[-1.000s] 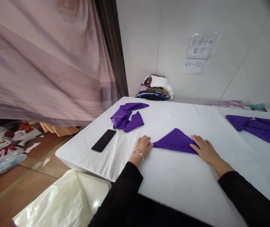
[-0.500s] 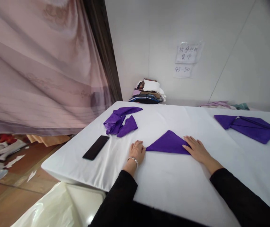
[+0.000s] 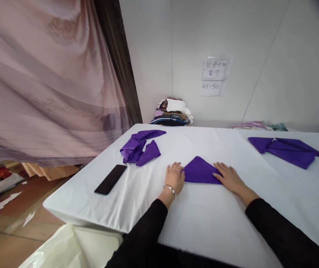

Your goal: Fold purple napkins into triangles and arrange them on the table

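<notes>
A purple cloth napkin [image 3: 200,172], folded to a rough triangle with its peak pointing away from me, lies flat on the white-covered table [image 3: 260,208]. At its left corner, my left hand [image 3: 174,178] is closed on the cloth, and the hand hides that corner. My right hand [image 3: 229,178] lies over the right corner with fingers stretched out, pressing lightly on the fabric. A crumpled purple cloth [image 3: 133,149] rests farther off to the left. Another purple cloth, folded into a pointed shape [image 3: 290,152], lies at the far right.
A black phone [image 3: 110,179] lies near the table's left edge. Stacked clothes [image 3: 170,113] stand against the wall beyond the table, under a handwritten paper sign [image 3: 213,74]. A pink curtain [image 3: 44,85] hangs at left. A pale plastic bag [image 3: 59,247] is below the table's front edge.
My left hand has moved right, and the napkin's left corner has come inward with it, so the napkin looks narrower. My right hand stays on the right corner. The view has shifted slightly.
</notes>
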The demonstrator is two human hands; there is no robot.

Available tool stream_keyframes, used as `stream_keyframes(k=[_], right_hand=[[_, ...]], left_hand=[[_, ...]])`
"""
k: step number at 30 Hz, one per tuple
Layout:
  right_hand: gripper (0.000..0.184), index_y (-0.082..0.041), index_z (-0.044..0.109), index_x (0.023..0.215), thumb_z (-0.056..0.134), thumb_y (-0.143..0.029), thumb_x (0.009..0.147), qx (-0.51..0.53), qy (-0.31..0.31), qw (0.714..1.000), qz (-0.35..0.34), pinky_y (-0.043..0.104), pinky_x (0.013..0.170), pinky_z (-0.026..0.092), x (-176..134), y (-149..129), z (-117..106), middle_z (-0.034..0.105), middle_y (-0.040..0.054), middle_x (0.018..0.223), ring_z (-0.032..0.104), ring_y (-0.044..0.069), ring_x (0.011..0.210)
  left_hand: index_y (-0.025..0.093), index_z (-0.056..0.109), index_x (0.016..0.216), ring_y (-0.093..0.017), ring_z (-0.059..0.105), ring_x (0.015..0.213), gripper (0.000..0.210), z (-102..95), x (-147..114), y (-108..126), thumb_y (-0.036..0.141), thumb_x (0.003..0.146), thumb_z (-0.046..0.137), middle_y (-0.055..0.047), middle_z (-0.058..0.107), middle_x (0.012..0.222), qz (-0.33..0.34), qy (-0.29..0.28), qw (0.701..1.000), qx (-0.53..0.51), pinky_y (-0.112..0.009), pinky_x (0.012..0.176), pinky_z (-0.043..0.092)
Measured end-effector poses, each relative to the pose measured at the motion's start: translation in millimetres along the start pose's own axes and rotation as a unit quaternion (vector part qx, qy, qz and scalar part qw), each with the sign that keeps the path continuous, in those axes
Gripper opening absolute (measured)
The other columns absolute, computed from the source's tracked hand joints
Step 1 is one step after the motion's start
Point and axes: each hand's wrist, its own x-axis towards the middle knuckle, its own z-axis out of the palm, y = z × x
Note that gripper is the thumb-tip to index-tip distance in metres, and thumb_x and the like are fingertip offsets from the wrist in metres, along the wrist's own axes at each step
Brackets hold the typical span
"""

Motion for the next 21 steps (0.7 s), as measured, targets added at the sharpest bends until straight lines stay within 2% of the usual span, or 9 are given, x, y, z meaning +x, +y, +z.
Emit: stream_keyframes(k=[3, 6, 9, 12, 14, 17, 19, 21], right_hand=[[0.066, -0.026, 0.026, 0.14, 0.018, -0.063, 0.086, -0.005, 0.001, 1.0, -0.001, 0.047, 0.106, 0.019, -0.1, -1.7, -1.0, 0.027, 0.0033, 0.146, 0.019, 0.023, 0.134], [0.066, -0.025, 0.027, 0.14, 0.018, -0.063, 0.086, -0.013, -0.001, 1.0, -0.002, 0.047, 0.106, 0.019, -0.5, -1.9, -1.4, 0.027, 0.0035, 0.146, 0.019, 0.023, 0.134], [0.065, -0.026, 0.028, 0.139, 0.018, -0.062, 0.086, -0.018, -0.006, 1.0, -0.001, 0.047, 0.106, 0.02, -1.0, -1.2, -3.8, 0.027, 0.0037, 0.146, 0.019, 0.023, 0.134], [0.065, -0.024, 0.03, 0.139, 0.019, -0.062, 0.086, -0.029, -0.006, 1.0, 0.008, 0.051, 0.105, 0.018, -0.5, -8.3, -10.9, 0.026, 0.0066, 0.146, 0.019, 0.025, 0.134], [0.066, -0.021, 0.031, 0.138, 0.021, -0.061, 0.086, -0.042, 0.021, 0.999, -0.003, 0.053, 0.105, 0.014, 1.4, -23.5, -16.5, 0.023, 0.0089, 0.146, 0.016, 0.026, 0.135], [0.066, -0.019, 0.027, 0.14, 0.02, -0.06, 0.088, -0.032, 0.052, 0.995, -0.082, 0.05, 0.107, 0.009, 7.8, -60.1, -19.9, 0.019, 0.0088, 0.148, 0.011, 0.023, 0.136], [0.068, -0.019, 0.023, 0.141, 0.02, -0.06, 0.088, -0.003, 0.029, 0.988, -0.149, 0.047, 0.108, 0.008, 14.2, -84.1, -17.3, 0.018, 0.0075, 0.148, 0.009, 0.022, 0.136], [0.069, -0.019, 0.019, 0.142, 0.019, -0.061, 0.088, 0.026, -0.01, 0.982, -0.185, 0.046, 0.109, 0.007, 21.6, -99.0, -12.2, 0.02, 0.0074, 0.147, 0.01, 0.021, 0.136]], left_hand=[[0.022, 0.043, 0.127, -0.021, 0.02, 0.134, 0.049, 16.6, 11.3, 22.7, 0.049, 0.087, 0.032, -0.004, 0.034, 0.143, 0.107, -0.079, 0.991, 0.023, -0.047, 0.111, 0.009], [0.016, 0.03, 0.137, -0.025, 0.011, 0.136, 0.071, 33.0, 18.1, 25.1, 0.062, 0.083, 0.023, -0.008, 0.021, 0.148, 0.088, -0.154, 0.982, 0.067, -0.05, 0.11, 0.008], [0.011, 0.024, 0.139, -0.026, 0.008, 0.137, 0.081, 41.9, 20.2, 18.2, 0.067, 0.081, 0.012, -0.009, 0.018, 0.149, 0.056, -0.169, 0.98, 0.089, -0.049, 0.11, 0.007], [0.01, 0.022, 0.14, -0.026, 0.008, 0.137, 0.083, 42.8, 20.4, 15.4, 0.067, 0.08, 0.008, -0.009, 0.017, 0.149, 0.056, -0.172, 0.979, 0.098, -0.049, 0.11, 0.007], [0.01, 0.022, 0.14, -0.026, 0.008, 0.137, 0.083, 41.7, 20.4, 16.2, 0.067, 0.08, 0.009, -0.009, 0.016, 0.149, 0.055, -0.177, 0.978, 0.101, -0.049, 0.11, 0.007], [0.01, 0.021, 0.14, -0.026, 0.007, 0.137, 0.078, 42.2, 20.7, 16.8, 0.062, 0.082, 0.013, -0.008, 0.015, 0.149, 0.056, -0.18, 0.976, 0.107, -0.049, 0.11, 0.007], [0.012, 0.019, 0.141, -0.024, 0.006, 0.137, 0.07, 44.8, 20.7, 15.5, 0.053, 0.084, 0.018, -0.007, 0.014, 0.149, 0.058, -0.182, 0.975, 0.117, -0.048, 0.11, 0.006], [0.013, 0.017, 0.141, -0.023, 0.006, 0.137, 0.064, 48.5, 20.6, 13.5, 0.044, 0.085, 0.021, -0.006, 0.014, 0.15, 0.058, -0.178, 0.974, 0.128, -0.048, 0.111, 0.006]])
